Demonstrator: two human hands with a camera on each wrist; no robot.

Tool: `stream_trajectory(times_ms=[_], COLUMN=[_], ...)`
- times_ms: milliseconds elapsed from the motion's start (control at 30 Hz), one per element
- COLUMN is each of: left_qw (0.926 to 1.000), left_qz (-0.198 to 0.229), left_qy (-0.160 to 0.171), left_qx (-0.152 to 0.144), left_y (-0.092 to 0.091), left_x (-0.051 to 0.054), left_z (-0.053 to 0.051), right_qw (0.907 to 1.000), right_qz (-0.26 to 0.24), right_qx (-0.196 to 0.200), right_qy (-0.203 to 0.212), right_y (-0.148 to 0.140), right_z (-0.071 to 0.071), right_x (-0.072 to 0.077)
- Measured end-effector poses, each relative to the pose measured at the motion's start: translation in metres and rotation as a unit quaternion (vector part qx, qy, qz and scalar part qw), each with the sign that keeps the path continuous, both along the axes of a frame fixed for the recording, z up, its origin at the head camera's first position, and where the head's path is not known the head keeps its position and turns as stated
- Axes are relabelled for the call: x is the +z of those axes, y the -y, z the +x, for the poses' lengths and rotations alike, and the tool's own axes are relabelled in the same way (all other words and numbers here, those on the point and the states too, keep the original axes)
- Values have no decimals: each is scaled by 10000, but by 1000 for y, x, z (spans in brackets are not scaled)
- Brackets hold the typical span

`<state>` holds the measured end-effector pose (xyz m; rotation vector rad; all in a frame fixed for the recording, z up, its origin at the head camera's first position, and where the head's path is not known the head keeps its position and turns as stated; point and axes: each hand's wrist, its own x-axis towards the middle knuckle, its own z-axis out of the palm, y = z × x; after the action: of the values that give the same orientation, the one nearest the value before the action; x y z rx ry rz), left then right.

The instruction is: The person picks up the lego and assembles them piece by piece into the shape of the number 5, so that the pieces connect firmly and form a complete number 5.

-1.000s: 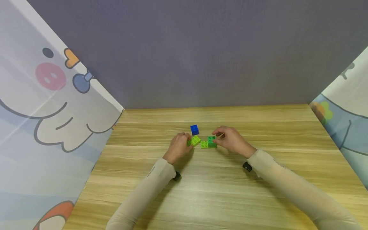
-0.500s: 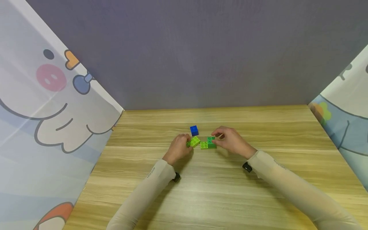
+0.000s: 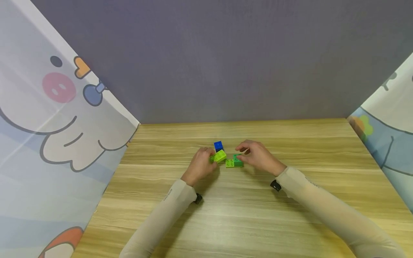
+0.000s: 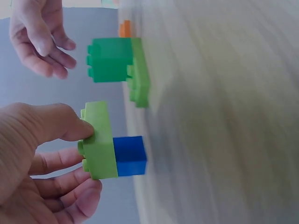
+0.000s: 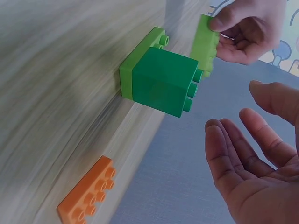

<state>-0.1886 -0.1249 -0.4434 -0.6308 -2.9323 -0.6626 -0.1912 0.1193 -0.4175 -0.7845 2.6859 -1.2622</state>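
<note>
My left hand (image 3: 199, 167) pinches a long light green brick (image 3: 221, 156) between thumb and fingers, held tilted above the table. A blue brick (image 3: 218, 146) lies just beyond it; in the left wrist view the blue brick (image 4: 130, 156) shows behind the light green one (image 4: 101, 140), and contact cannot be told. A dark green brick (image 5: 163, 79) sits on one end of another light green brick (image 5: 127, 77), whose other studs are bare. My right hand (image 5: 261, 158) hovers beside the dark green brick, fingers loosely bent, thumb apart, holding nothing.
An orange brick (image 5: 88, 193) lies on the table near the right hand, hidden under it in the head view. The wooden table (image 3: 245, 215) meets a grey wall (image 3: 219, 64) at the back, with cartoon-printed panels (image 3: 61, 118) at both sides.
My left hand has raised the light green brick a little off the table and tilted it. My right hand has shifted slightly up and left, staying beside the dark green brick.
</note>
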Motion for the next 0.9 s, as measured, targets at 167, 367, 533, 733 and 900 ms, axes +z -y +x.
stream_trajectory(times_ms=[167,367,533,733,900], left_qw=[9992,9986,9979,9956,9940], left_qz=[56,79,114,162,237], left_qy=[-340,-353,-279,-510,-602], left_qx=[-208,-384,-567,-775,-886], left_y=[-5,-12,-18,-22,-23], left_x=[8,21,29,34,34], left_z=[3,8,12,15,15], right_qw=[10000,9996,9992,9994,9992], right_qz=[-7,0,-84,-53,-141], right_qx=[33,80,129,184,255], right_qy=[-28,-279,-362,-300,-257], right_y=[1,2,4,3,0], right_z=[0,1,1,1,1], right_x=[1,2,4,4,3])
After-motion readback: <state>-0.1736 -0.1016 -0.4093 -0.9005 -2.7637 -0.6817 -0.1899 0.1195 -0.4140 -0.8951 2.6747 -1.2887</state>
